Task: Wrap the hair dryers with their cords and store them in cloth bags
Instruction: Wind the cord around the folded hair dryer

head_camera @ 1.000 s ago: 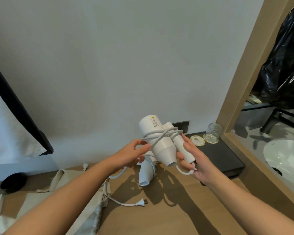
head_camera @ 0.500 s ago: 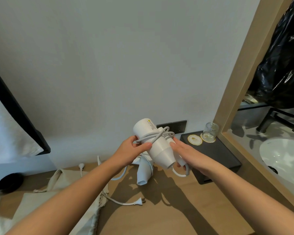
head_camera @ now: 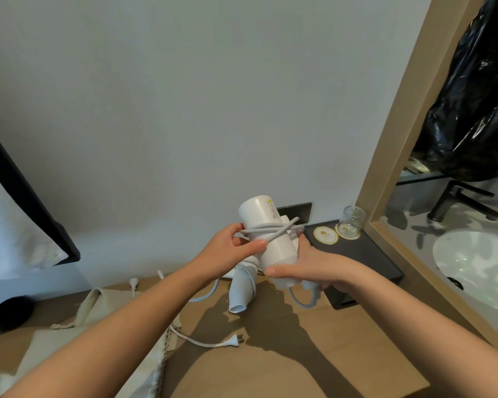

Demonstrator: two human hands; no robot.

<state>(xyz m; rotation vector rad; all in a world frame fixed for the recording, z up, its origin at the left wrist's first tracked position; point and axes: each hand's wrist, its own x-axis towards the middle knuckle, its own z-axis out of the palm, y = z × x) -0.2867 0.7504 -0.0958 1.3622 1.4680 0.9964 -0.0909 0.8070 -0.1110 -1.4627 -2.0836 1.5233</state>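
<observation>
White plastic hair dryer (head_camera: pixel 266 242) is held in the air above the wooden tabletop (head_camera: pixel 314 349), its barrel tilted up toward the wall, with its pale grey cord (head_camera: pixel 272 228) crossed in a few loops around the barrel. The left hand (head_camera: pixel 230 251) pinches those loops between thumb and fingers. The right hand (head_camera: pixel 311 268) has its grip closed around the nozzle end and the handle beneath, where a slack loop of cord hangs out. The likely trouble is the winding: the turns look loose, so if the left thumb lifts before the tail is tucked they could slide along the smooth barrel and unravel. The hanging loop could also catch on a bag mouth. A second white hair dryer (head_camera: pixel 243 291) lies on the tabletop, its cord trailing unwound beside the beige cloth bags (head_camera: pixel 98 308). A small label with a yellow mark (head_camera: pixel 270 201) sits on the held barrel, its print too small to read; the round gold-rimmed coasters (head_camera: pixel 325 234) bear an emblem, equally illegible.
</observation>
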